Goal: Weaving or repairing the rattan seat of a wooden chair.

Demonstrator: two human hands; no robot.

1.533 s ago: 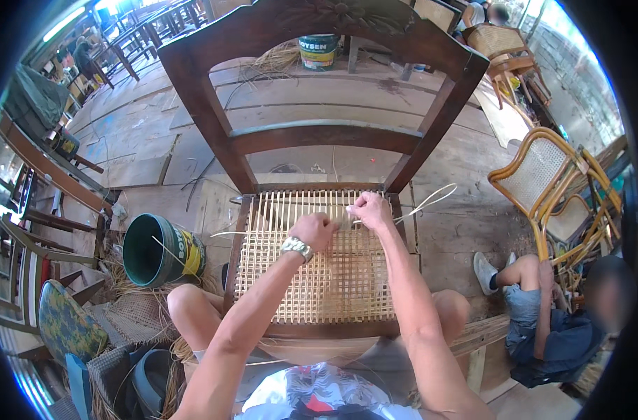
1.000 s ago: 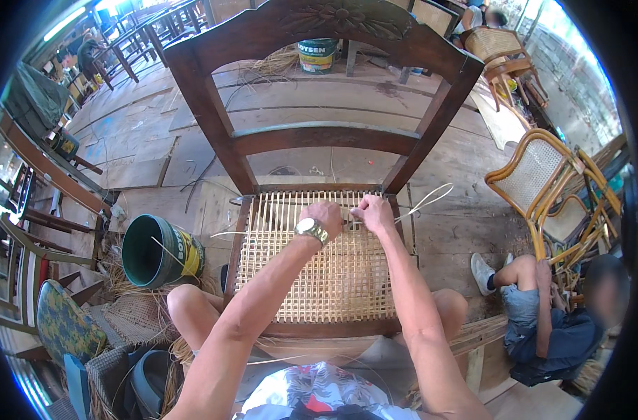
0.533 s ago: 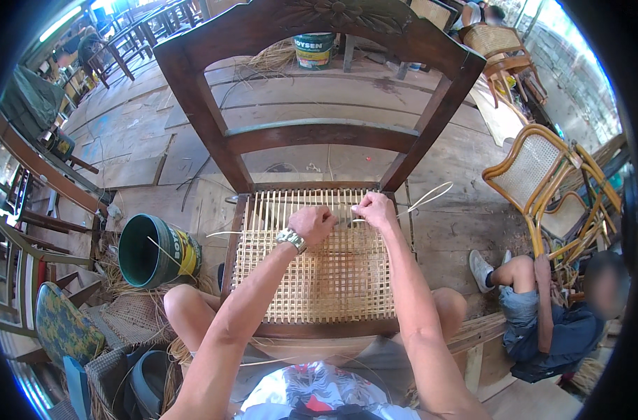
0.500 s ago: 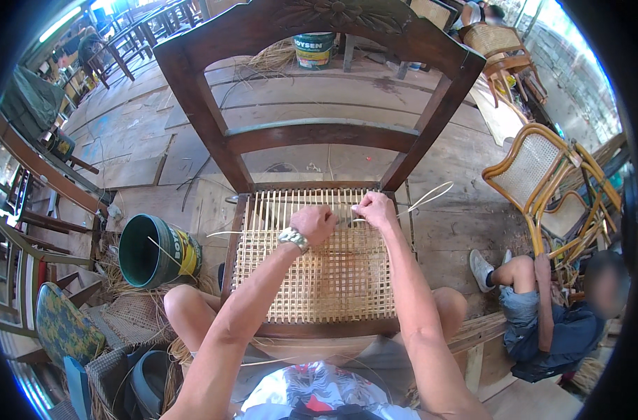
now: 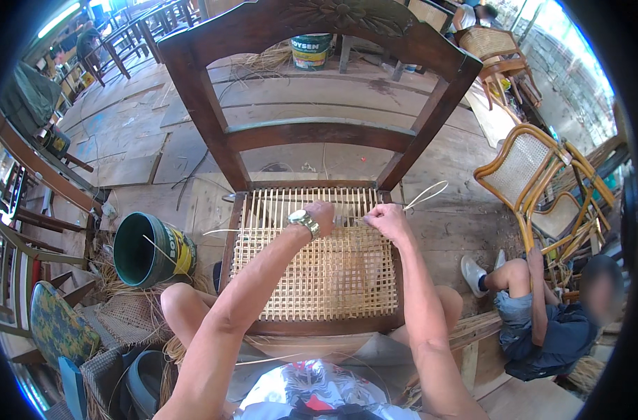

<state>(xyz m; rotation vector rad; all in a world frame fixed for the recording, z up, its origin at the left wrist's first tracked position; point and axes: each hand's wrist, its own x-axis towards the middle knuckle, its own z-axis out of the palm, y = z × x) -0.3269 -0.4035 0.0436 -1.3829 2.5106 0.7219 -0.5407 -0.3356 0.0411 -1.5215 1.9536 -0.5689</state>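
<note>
A dark wooden chair [image 5: 319, 136] stands before me, its seat [image 5: 312, 280] woven from pale cane strips. The near part is a close grid; toward the backrest mostly lengthwise strips show. Over the seat's far part, my left hand [image 5: 320, 215], with a watch at the wrist, has its fingers bent down at the weave; what they pinch is hidden. Just to its right, my right hand [image 5: 389, 222] is closed, thumb and forefinger pinched at a cane strand. A loop of cane strand [image 5: 431, 192] sticks out past the right rail, and a loose strand end [image 5: 221, 231] pokes out left.
A dark green bucket [image 5: 140, 248] lies tipped on the left, with cane scraps around it. Another bucket [image 5: 310, 52] stands beyond the backrest. At right are a rattan chair [image 5: 525, 171] and a seated person [image 5: 543, 315]. Stacked furniture [image 5: 60, 322] crowds the left.
My left hand has turned at the wrist, showing the watch face, and moved slightly away from me. My right hand has shifted a little right and nearer. The view has moved slightly.
</note>
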